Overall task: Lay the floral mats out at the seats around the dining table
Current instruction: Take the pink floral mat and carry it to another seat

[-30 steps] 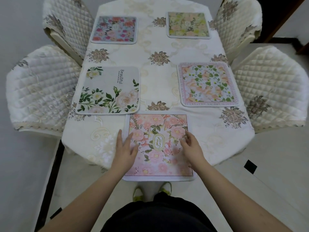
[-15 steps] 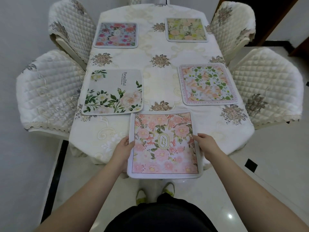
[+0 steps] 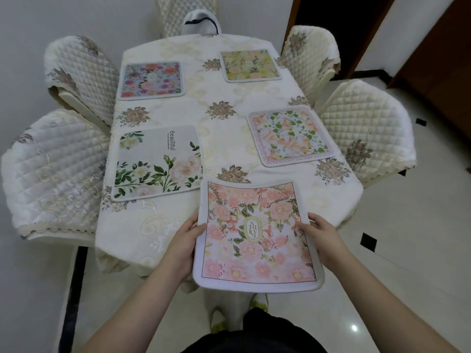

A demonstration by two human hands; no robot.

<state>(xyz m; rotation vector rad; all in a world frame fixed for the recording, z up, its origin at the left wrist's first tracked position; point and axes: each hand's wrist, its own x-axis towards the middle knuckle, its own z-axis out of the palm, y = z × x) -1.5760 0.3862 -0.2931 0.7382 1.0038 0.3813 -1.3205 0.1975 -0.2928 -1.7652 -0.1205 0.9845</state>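
The pink mat (image 3: 257,234) has come up off the tabletop (image 3: 175,220): a second ago it lay flat under both palms, and now its near half hangs out past the tabletop's near edge while its far edge sits over the cloth. The left hand (image 3: 184,244) has a closed grip pinching the pink mat's left edge; the right hand (image 3: 319,235) pinches its right edge the same way. Beyond the pink mat, four other mats lie flat by the chairs: the Beautiful mat (image 3: 156,161) far-left, a peach mat (image 3: 290,135) far-right, a red-flowered mat (image 3: 151,80) and a yellow mat (image 3: 251,64) farther still. The lift suggests this last placement is being redone, probably shifted or turned.
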